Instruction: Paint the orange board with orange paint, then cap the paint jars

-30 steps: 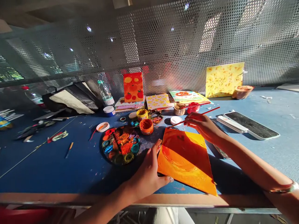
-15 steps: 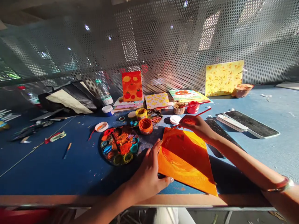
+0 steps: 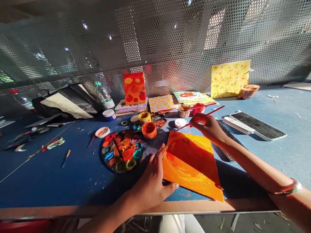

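Note:
A square orange canvas (image 3: 191, 165) with swirled yellow and orange strokes lies at the table's front edge. My left hand (image 3: 154, 178) holds its near left corner, with fingers along the left side and thumb at the lower edge. Pinched in my right hand (image 3: 205, 126) is a thin red paintbrush (image 3: 215, 111), its tip close to the canvas's far edge; contact there I cannot tell. Left of the canvas sits a round palette (image 3: 122, 152) smeared with red, orange, blue and green. Beyond the canvas stand an open orange paint jar (image 3: 149, 131) and a yellow paint jar (image 3: 144, 118).
Two phones, a black one (image 3: 229, 142) and a white-edged one (image 3: 259, 125), lie right of my forearm. Finished-looking paintings (image 3: 134, 88) lean on the perforated metal screen (image 3: 157, 42). A bottle (image 3: 104, 95), a black bag (image 3: 70, 102) and a loose brush (image 3: 66, 158) are at left.
My right hand and its paintbrush have risen slightly and shifted away from me and rightward over the canvas. My left hand keeps its place on the canvas. The view has shifted a little.

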Demonstrator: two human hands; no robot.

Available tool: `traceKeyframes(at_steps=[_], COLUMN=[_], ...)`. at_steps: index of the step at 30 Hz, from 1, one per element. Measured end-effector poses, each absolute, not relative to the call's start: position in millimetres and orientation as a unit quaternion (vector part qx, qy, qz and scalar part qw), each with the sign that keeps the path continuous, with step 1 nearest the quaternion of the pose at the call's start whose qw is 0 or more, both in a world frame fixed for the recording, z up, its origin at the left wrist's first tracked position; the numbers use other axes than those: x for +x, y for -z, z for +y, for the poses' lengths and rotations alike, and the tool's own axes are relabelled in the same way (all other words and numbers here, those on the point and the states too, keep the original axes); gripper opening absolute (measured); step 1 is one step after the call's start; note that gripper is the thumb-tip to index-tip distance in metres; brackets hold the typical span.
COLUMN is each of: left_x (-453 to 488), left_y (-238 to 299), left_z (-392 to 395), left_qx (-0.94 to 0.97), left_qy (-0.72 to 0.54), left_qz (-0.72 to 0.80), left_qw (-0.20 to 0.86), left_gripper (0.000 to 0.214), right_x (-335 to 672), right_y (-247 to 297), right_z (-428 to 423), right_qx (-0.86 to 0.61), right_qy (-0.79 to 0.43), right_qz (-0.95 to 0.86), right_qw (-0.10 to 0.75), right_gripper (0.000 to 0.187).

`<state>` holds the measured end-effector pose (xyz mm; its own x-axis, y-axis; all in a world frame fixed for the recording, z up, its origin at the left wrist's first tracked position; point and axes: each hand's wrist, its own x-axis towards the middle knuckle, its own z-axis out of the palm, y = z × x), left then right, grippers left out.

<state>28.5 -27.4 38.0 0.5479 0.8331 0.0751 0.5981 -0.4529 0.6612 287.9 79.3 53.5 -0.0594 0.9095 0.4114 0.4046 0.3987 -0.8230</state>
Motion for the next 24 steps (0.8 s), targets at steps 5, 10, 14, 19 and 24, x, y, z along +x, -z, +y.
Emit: traceKeyframes(at_steps=[5,10,14,19,24], left_x=[28.0,27.6,27.2,26.9,26.9], left_y=[-37.7,-37.2,-37.0,-36.5,-36.1], left_z=[-26.4,-25.6,-26.6,-28.4,-27.9], left_qx=[0.835,0.838,0.841,0.844,0.847], left_qy=[-0.194,-0.187,-0.182,-0.185,-0.183], left_qz=[0.428,0.431,0.428,0.424,0.423], left_qw=[0.284,0.277,0.276,0.270,0.265], left_gripper=[0.095,0.095,0.095,0.095,0.096], right_x=[288.1,290.6,291.4,286.7,286.5], right_y=[-55.3,-56.6,-57.4,-58.8,-61.0], right_z=[78.1,78.1,77.1,74.3,72.2], right_qx=[-0.490,-0.473,-0.496,-0.450,-0.474], right_qy=[-0.258,-0.267,-0.222,-0.260,-0.229], right_qz=[-0.679,-0.699,-0.689,-0.725,-0.715], right_qw=[0.482,0.465,0.480,0.453,0.460], right_gripper=[0.019,0.021,0.020,0.021,0.018])
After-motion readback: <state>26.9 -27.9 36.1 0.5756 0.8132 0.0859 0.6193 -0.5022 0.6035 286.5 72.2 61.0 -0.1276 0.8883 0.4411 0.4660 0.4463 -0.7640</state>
